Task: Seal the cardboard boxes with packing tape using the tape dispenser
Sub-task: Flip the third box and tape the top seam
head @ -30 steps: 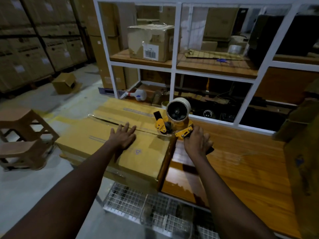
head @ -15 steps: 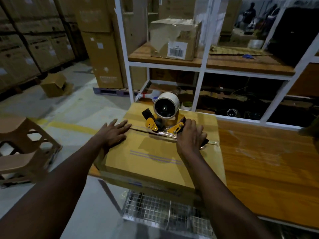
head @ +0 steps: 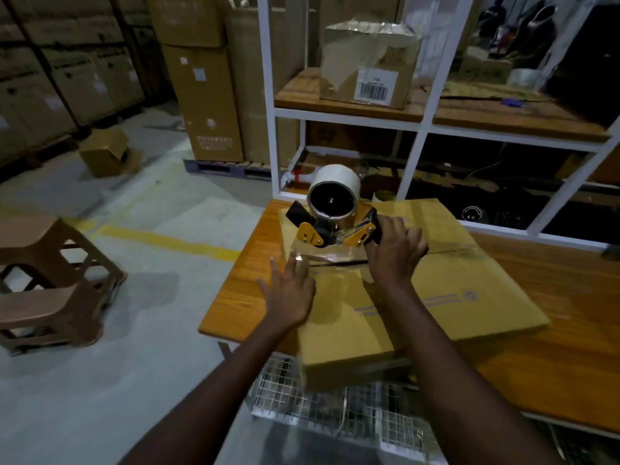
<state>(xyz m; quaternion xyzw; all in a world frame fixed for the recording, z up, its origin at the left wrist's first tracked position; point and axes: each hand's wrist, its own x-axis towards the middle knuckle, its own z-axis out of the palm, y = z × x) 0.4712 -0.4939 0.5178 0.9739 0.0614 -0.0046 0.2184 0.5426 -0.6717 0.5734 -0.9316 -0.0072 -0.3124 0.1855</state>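
Two bare hands work on one cardboard box (head: pixel 436 307) that lies flat on a wooden table (head: pixel 235 297). The box sits skewed to the table's edge, and its near left corner juts out past the table over a wire mesh basket (head: pixel 335 407). The seam between the top flaps runs across the view from left to right, climbing slightly toward the right.

The tape dispenser (head: pixel 330 229) stands on the box top at the left end of that seam. Its yellow frame lies along the seam, with the black front end pointing left and the handle pointing right. The white tape roll (head: pixel 335 193) rides on top, its dark open core facing the camera. A strip of clear tape (head: pixel 322 258) gleams over the seam just in front of the dispenser.

The right hand (head: pixel 394 250) grips the dispenser's handle, fingers curled round it. The left hand (head: pixel 288 297) lies flat on the box's left edge, fingers straight and spread, with the fingertips at the tape's end.

Behind the table stands a white shelf rack (head: pixel 268 95); a box with a barcode label (head: pixel 369 62) rests on its wooden shelf. Tall cartons (head: pixel 201 78) stack beside the rack. On the concrete floor to the left are brown plastic stools (head: pixel 50 280), a small open box (head: pixel 107 152) and a yellow line (head: pixel 167 243).
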